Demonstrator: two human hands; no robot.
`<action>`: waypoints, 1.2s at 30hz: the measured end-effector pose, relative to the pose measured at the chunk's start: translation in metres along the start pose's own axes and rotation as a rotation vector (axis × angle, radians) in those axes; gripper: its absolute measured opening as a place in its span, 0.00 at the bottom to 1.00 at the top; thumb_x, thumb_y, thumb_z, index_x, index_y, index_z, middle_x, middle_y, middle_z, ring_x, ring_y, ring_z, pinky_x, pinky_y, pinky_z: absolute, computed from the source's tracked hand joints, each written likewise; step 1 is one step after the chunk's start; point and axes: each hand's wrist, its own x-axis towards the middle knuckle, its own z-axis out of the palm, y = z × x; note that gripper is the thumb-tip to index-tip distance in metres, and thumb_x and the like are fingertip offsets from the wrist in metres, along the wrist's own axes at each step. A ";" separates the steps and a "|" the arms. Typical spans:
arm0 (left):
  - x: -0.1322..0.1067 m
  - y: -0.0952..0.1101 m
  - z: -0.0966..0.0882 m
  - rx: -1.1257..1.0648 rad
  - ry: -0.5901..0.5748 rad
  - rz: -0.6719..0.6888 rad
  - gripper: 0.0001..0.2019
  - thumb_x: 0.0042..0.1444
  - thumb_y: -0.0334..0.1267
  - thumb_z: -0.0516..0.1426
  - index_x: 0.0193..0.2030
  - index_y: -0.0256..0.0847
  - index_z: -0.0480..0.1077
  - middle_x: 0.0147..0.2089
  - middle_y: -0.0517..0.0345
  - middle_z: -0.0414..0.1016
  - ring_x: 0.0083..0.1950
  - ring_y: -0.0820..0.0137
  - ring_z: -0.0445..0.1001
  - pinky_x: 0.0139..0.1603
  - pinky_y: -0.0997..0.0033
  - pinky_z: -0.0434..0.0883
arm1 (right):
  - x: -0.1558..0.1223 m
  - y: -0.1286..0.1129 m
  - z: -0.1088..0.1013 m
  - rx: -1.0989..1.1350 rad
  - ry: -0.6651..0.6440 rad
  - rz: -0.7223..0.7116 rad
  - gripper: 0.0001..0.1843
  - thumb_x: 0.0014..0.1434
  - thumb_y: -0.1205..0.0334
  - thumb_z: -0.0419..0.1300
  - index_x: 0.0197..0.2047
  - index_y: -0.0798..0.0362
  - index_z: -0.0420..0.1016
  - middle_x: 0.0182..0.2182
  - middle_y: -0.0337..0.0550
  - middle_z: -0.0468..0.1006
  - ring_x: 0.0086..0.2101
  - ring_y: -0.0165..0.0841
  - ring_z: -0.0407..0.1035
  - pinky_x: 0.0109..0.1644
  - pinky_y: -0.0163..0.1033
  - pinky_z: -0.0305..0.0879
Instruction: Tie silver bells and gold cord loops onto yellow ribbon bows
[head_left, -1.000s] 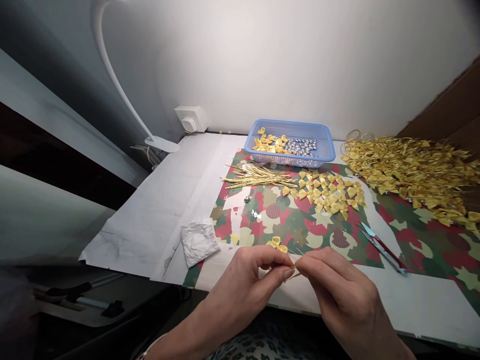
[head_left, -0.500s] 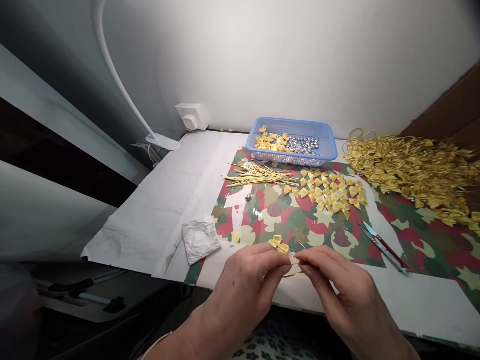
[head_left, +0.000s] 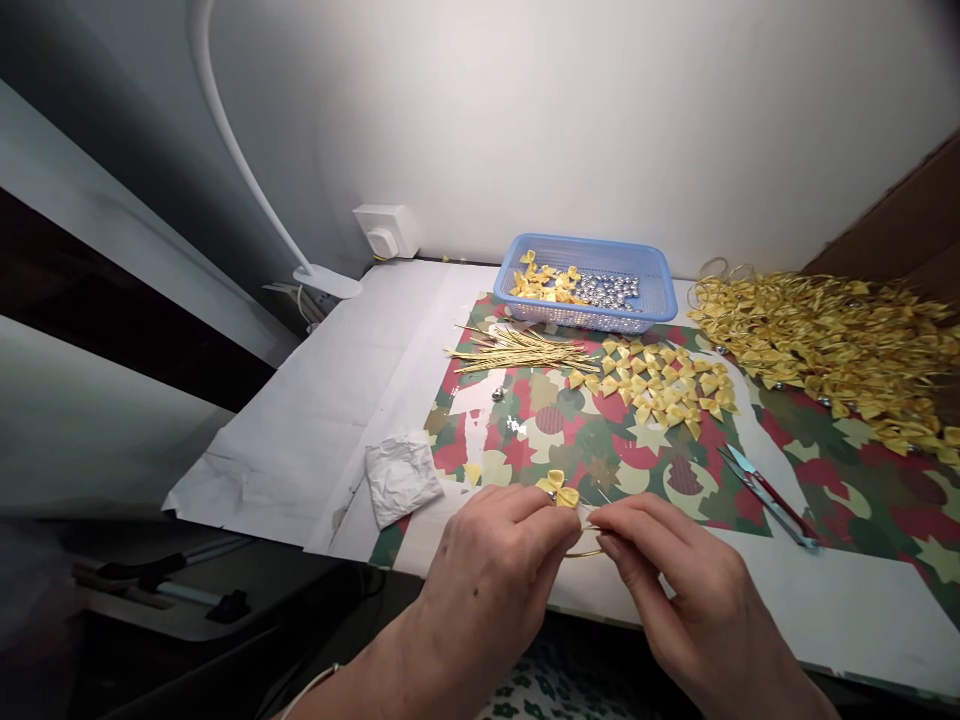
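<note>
My left hand and my right hand meet at the near edge of the table, both pinched on a thin gold cord that curves in a loop between the fingertips. A small yellow ribbon bow sticks up just above my left fingers, touching the cord end. Beyond the hands lie a bundle of cut gold cords and a scatter of loose yellow bows on the patterned paper.
A blue basket with bows and silver bells stands at the back. A large heap of finished bows fills the right. Red-handled snips lie to the right of my hands. Crumpled white paper lies left; a lamp base sits far left.
My hands have drawn a little apart and lower, and the gold cord between them now shows as an open loop. The bow stays by my left fingers.
</note>
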 end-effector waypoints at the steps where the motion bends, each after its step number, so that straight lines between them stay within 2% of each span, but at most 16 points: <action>1: 0.000 0.000 0.000 0.007 -0.001 0.008 0.11 0.63 0.27 0.53 0.34 0.38 0.76 0.28 0.56 0.75 0.29 0.67 0.71 0.31 0.69 0.67 | 0.000 0.000 0.000 -0.006 -0.003 0.002 0.12 0.65 0.76 0.51 0.47 0.55 0.72 0.36 0.45 0.74 0.35 0.31 0.69 0.37 0.35 0.68; 5: 0.000 0.002 -0.002 -0.002 -0.022 0.005 0.12 0.63 0.27 0.52 0.35 0.39 0.76 0.28 0.57 0.75 0.29 0.68 0.71 0.32 0.70 0.68 | -0.001 0.000 0.001 -0.015 -0.001 0.026 0.10 0.66 0.74 0.53 0.45 0.54 0.73 0.35 0.44 0.72 0.33 0.30 0.67 0.35 0.34 0.67; 10: 0.000 0.001 -0.005 -0.117 -0.031 -0.006 0.13 0.65 0.29 0.51 0.37 0.42 0.76 0.31 0.58 0.76 0.31 0.70 0.73 0.33 0.73 0.68 | 0.002 0.000 0.000 0.073 0.012 0.032 0.15 0.66 0.77 0.51 0.48 0.52 0.73 0.37 0.42 0.72 0.34 0.27 0.68 0.37 0.31 0.67; 16: 0.002 -0.002 -0.005 -0.200 -0.087 -0.052 0.12 0.66 0.29 0.51 0.38 0.40 0.76 0.33 0.58 0.76 0.33 0.70 0.73 0.35 0.72 0.67 | 0.003 0.000 -0.003 0.125 -0.023 0.052 0.17 0.65 0.78 0.49 0.48 0.52 0.74 0.37 0.42 0.73 0.35 0.28 0.69 0.38 0.31 0.68; 20: 0.003 -0.001 -0.006 -0.203 -0.096 -0.065 0.12 0.66 0.28 0.51 0.37 0.37 0.76 0.31 0.59 0.74 0.31 0.71 0.71 0.32 0.72 0.65 | 0.002 -0.001 -0.004 0.129 -0.036 0.054 0.17 0.66 0.78 0.48 0.49 0.53 0.73 0.38 0.42 0.73 0.36 0.27 0.69 0.39 0.31 0.67; 25: 0.001 -0.001 -0.005 -0.226 -0.087 -0.060 0.11 0.66 0.29 0.52 0.36 0.36 0.76 0.30 0.59 0.73 0.30 0.71 0.69 0.32 0.72 0.64 | 0.002 -0.003 -0.003 0.126 -0.028 0.078 0.12 0.66 0.74 0.53 0.48 0.53 0.73 0.42 0.43 0.74 0.40 0.27 0.71 0.44 0.29 0.68; 32: 0.004 -0.002 -0.004 -0.240 -0.093 -0.087 0.11 0.65 0.28 0.53 0.36 0.36 0.77 0.31 0.57 0.75 0.31 0.70 0.71 0.32 0.71 0.65 | 0.002 -0.002 0.000 0.101 0.033 0.026 0.12 0.64 0.78 0.53 0.43 0.54 0.73 0.35 0.41 0.76 0.36 0.29 0.69 0.39 0.34 0.67; 36: 0.003 -0.002 -0.005 -0.354 -0.088 -0.143 0.08 0.64 0.29 0.55 0.41 0.41 0.76 0.36 0.60 0.79 0.35 0.71 0.75 0.38 0.72 0.68 | 0.002 0.001 0.001 0.058 0.049 -0.011 0.12 0.64 0.79 0.52 0.43 0.54 0.71 0.35 0.43 0.76 0.35 0.31 0.68 0.37 0.36 0.66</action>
